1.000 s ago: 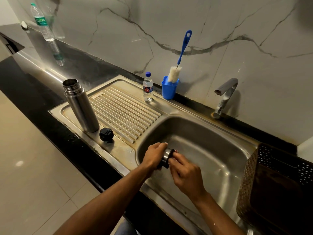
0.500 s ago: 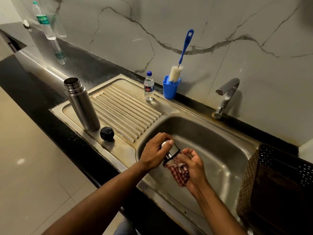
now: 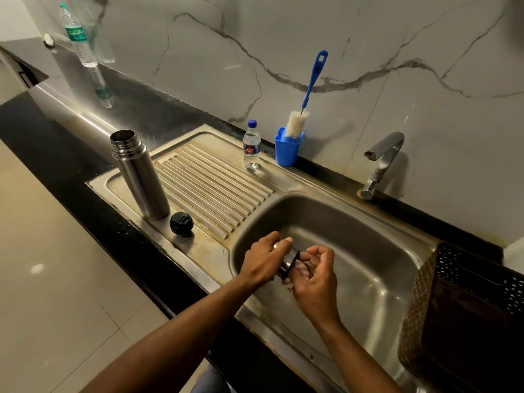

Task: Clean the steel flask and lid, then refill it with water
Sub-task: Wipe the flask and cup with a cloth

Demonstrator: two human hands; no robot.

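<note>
The open steel flask stands upright on the drainboard's left side. Its black stopper lies just right of the flask's base. Over the sink basin, my left hand grips the steel lid cup, tilted with its mouth toward my right hand. My right hand holds a checked cloth pressed against the cup's open end; the cloth is mostly hidden by my fingers.
A small water bottle and a blue holder with a bottle brush stand at the back of the drainboard. The tap is right of them. A dark basket sits at the right edge. A large bottle stands far left.
The cloth hung out below the cup half a second ago; now my right hand has closed it up against the cup's mouth. My left hand has turned the cup slightly.
</note>
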